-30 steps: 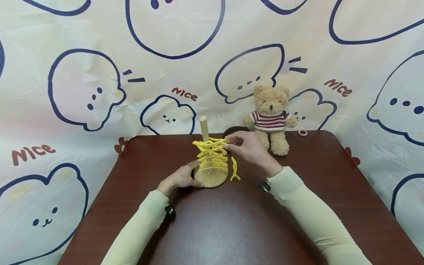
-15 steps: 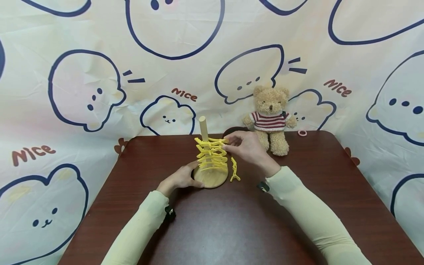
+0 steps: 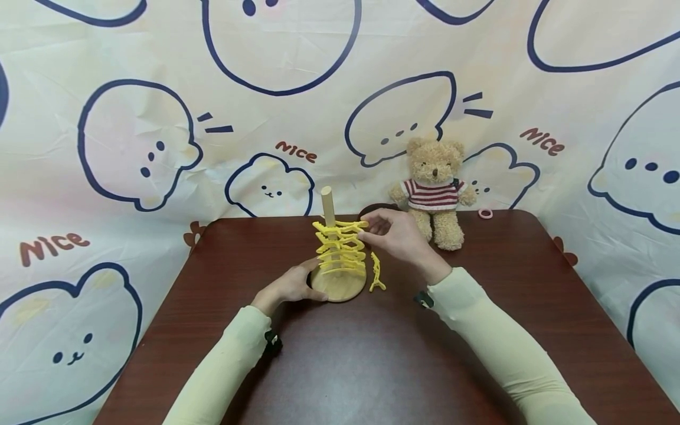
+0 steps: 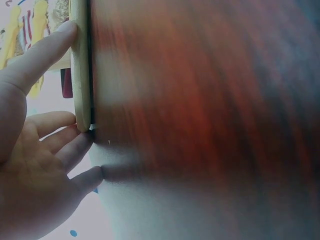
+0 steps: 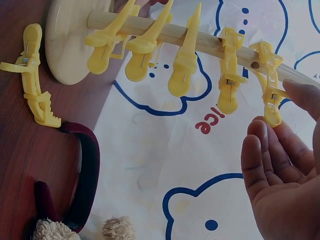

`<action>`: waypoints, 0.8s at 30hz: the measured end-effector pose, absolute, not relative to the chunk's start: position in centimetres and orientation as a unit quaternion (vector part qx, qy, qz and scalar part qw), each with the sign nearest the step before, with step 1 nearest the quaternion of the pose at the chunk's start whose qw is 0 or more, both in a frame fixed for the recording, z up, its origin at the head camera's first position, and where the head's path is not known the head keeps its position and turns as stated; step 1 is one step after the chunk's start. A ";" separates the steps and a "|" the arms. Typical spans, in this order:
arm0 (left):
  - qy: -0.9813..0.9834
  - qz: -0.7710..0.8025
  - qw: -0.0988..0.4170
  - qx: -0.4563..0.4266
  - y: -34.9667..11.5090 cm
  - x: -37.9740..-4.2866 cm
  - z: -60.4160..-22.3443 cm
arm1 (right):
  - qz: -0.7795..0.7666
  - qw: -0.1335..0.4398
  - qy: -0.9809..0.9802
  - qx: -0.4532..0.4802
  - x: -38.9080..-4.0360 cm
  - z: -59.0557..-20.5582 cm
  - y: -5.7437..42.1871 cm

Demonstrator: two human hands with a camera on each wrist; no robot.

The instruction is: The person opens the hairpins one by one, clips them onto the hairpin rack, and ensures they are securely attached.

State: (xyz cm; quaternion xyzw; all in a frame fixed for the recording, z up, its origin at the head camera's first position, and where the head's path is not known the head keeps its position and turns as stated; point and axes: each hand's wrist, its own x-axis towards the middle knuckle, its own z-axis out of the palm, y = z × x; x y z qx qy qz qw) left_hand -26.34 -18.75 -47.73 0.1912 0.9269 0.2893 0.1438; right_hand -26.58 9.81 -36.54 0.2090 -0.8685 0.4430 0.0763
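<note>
Wooden peg stand (image 3: 337,282), dowel upright, carrying yellow clips (image 3: 340,245) stacked along its length; sits mid-table, toward the far edge. Left hand (image 3: 289,286) rests spread against the round base. Right hand (image 3: 395,233), fingers relaxed, touches the topmost clip. One loose clip (image 3: 376,273) lies beside the base. Surface: dark red-brown table (image 3: 372,360). Backdrop: cartoon-print cloth (image 3: 159,118); teddy bear (image 3: 432,189) behind.

Dark reddish-brown wooden surface (image 3: 372,354) with rounded corners, set against a cartoon-printed cloth.

On the surface stands a round wooden base (image 3: 338,285) with an upright peg, yellow clothespins (image 3: 340,248) clipped along the peg. One loose yellow clothespin (image 3: 376,273) lies flat just right of the base. Toward the far edge sits a teddy bear (image 3: 434,190) in a striped sweater, a dark hairband (image 3: 374,208) beside it, and a small pink ring (image 3: 484,213) near the far right corner.
</note>
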 end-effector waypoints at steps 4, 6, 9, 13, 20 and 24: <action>0.926 0.290 0.140 0.195 -18.7 -26.3 -47.7 | 0.435 0.072 -0.873 0.207 -26.6 -36.6 9.9; 0.926 0.291 0.139 0.197 -18.7 -26.3 -47.6 | 0.436 0.070 -0.872 0.211 -26.6 -36.6 9.9; 0.926 0.291 0.139 0.195 -18.8 -26.3 -47.5 | 0.437 0.071 -0.870 0.216 -26.7 -36.6 9.9; 0.927 0.288 0.140 0.193 -18.7 -26.3 -47.5 | 0.432 0.075 -0.872 0.218 -26.7 -36.7 10.0; 0.929 0.282 0.142 0.192 -18.7 -26.3 -47.6 | 0.434 0.073 -0.871 0.217 -26.7 -36.8 10.1; 0.930 0.282 0.143 0.190 -18.7 -26.3 -47.6 | 0.437 0.063 -0.871 0.215 -26.8 -37.0 10.5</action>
